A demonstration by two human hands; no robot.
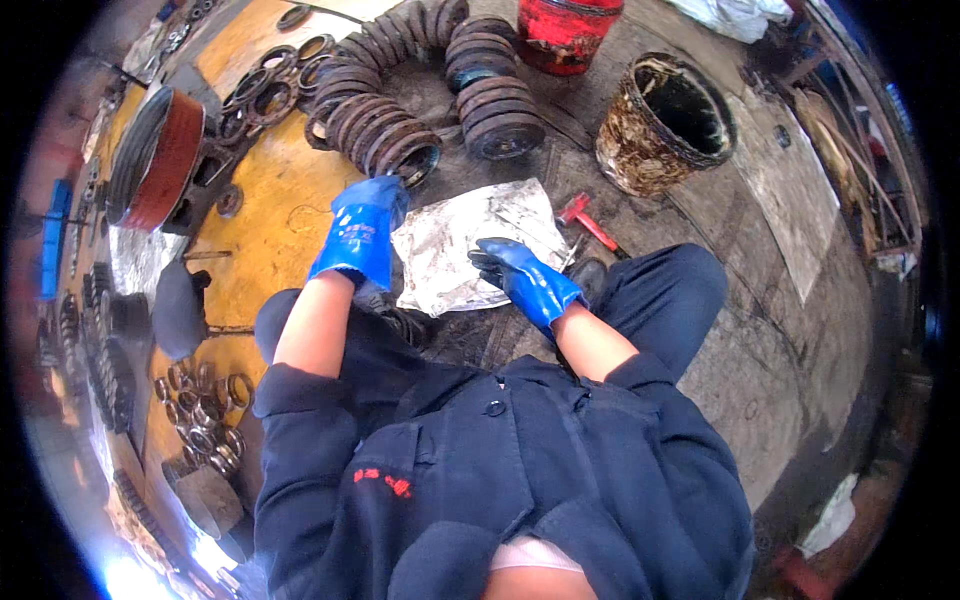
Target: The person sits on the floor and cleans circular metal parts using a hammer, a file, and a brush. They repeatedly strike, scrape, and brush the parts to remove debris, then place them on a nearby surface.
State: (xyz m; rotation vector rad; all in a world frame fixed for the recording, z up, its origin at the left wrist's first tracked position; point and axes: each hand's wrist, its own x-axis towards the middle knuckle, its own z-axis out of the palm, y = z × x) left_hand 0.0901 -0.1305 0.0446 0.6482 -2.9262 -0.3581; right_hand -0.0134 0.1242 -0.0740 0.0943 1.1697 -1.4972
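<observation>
Both of my hands wear blue rubber gloves. My left hand (372, 208) is bent at the wrist beside the near end of a row of rusty metal rings (375, 132). Its fingers are turned away and hidden, so whether it grips anything does not show. My right hand (520, 277) lies over the right part of a stained white cloth (470, 225) on the ground between my legs. Its fingers point left, loosely apart and dirty at the tips, with nothing visible in them. Just beyond the cloth's right edge lies a hammer (592, 222) with a red head and handle.
Another row of rusty rings (497, 100) curves behind the cloth. A red bucket (568, 32) and a grimy bucket (668, 125) stand at the back right. A large red-brown drum (168, 160), loose bearing rings (270, 95) and a heap of small rings (205, 412) are on the left.
</observation>
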